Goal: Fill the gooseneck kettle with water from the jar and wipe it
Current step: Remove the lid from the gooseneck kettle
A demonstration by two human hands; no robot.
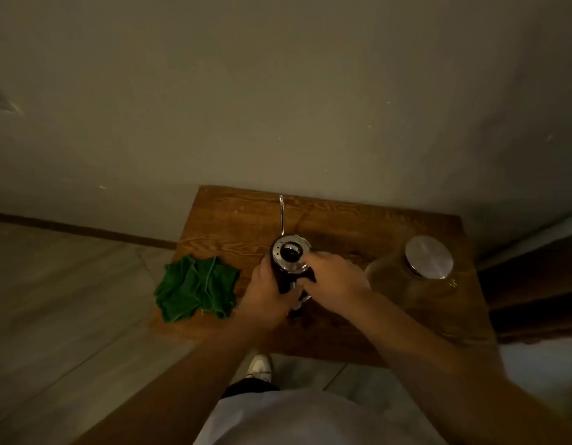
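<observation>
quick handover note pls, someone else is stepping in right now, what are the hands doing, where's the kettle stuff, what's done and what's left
Left hand: wrapped around the left side of the gooseneck kettle.
Right hand: on the kettle's near right side, by the dark handle.
Kettle: upright mid-table, lid on, spout pointing to the wall.
Glass jar: right of the kettle on the wooden table, metal lid on.
Green cloth: crumpled at the table's left edge, untouched.
Done: cannot tell whether the kettle holds any water.
Left: if not filled, open both lids and pour; then wipe with the cloth.
</observation>
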